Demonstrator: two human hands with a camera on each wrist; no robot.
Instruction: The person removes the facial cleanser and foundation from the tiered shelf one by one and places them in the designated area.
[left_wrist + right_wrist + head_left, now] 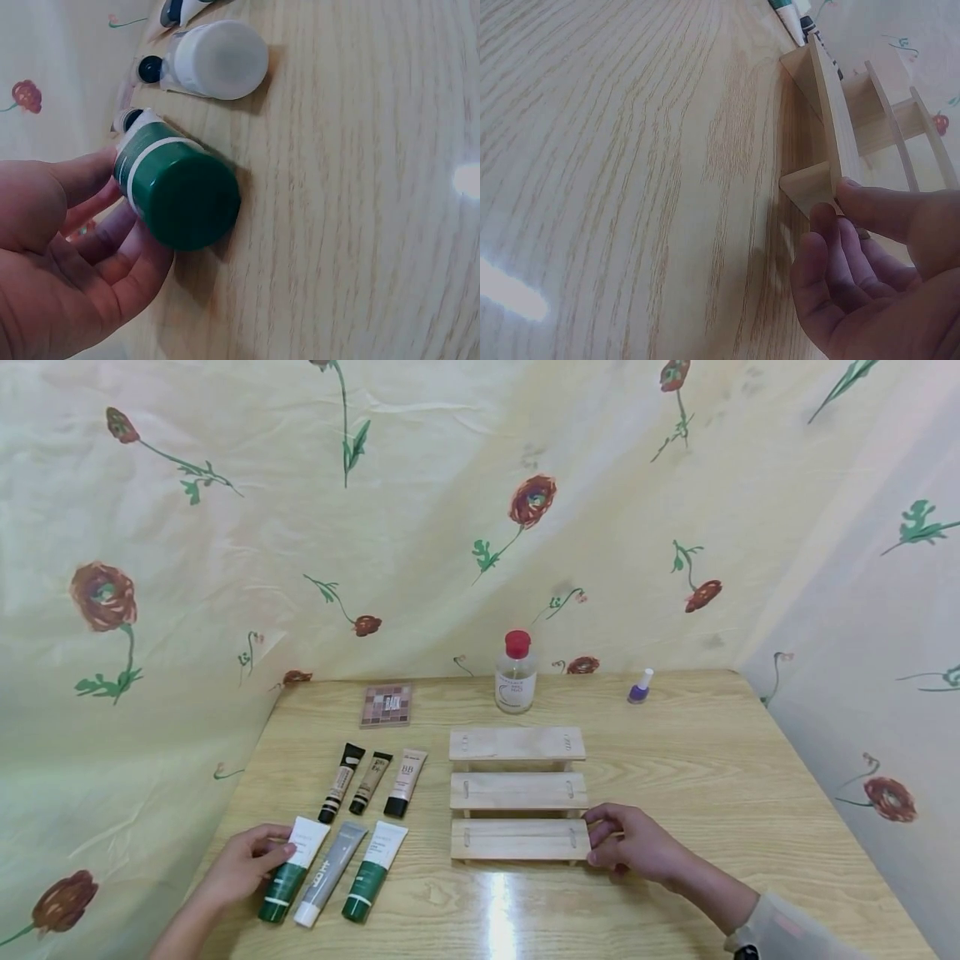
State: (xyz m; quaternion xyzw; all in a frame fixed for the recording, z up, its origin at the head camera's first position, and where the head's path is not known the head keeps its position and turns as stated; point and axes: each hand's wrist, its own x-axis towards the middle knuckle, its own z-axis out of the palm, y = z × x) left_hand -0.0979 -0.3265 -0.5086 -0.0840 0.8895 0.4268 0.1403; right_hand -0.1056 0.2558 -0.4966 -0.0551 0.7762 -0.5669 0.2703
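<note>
At the lower left of the head view my left hand [243, 864] grips a white and green squeeze tube [294, 870] by its left side. The tube's green cap [195, 201] faces the camera in the left wrist view. Beside it lie a grey tube [330, 875] with a white cap and a second white and green tube [375, 870]. My right hand [637, 843] is at the right end of a three-step wooden rack [517, 839]. In the right wrist view, the thumb and fingers pinch the end of the lowest step [832, 112].
Behind the large tubes lie three small makeup tubes [367, 783]. An eyeshadow palette [386, 705] is at the back left. A clear bottle [516, 681] with a red cap stands behind the rack, and a purple nail polish bottle [639, 690] at the back right. Floral cloth hangs behind the table.
</note>
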